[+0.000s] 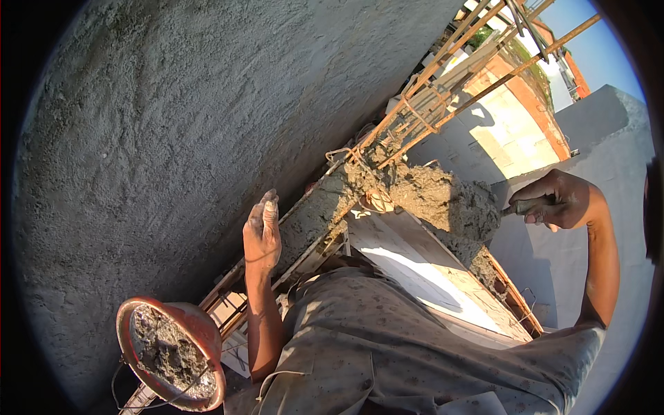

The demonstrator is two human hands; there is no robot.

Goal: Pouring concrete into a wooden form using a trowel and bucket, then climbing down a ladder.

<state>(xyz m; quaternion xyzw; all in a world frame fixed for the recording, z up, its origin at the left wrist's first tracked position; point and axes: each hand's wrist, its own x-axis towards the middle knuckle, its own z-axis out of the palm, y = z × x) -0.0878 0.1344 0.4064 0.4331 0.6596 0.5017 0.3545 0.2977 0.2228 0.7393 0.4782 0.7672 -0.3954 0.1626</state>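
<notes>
My left hand is raised by the rough grey wall, its fingers stretched out and nothing in them. Below it runs a timber form with wet concrete in it. At the right, my right hand is closed around the handle of what looks like a trowel. Its blade is hidden at the edge of a heap of wet concrete. The heap lies where the forms meet, beside the rusty upright rebar. An orange-brown bucket, partly filled with grey concrete, is at the lower left.
A tall plastered wall closes off the left side. Long rebar rods stick out toward the upper right. White boards lie between the forms. On the right is a smooth grey wall; a sunlit block wall stands beyond.
</notes>
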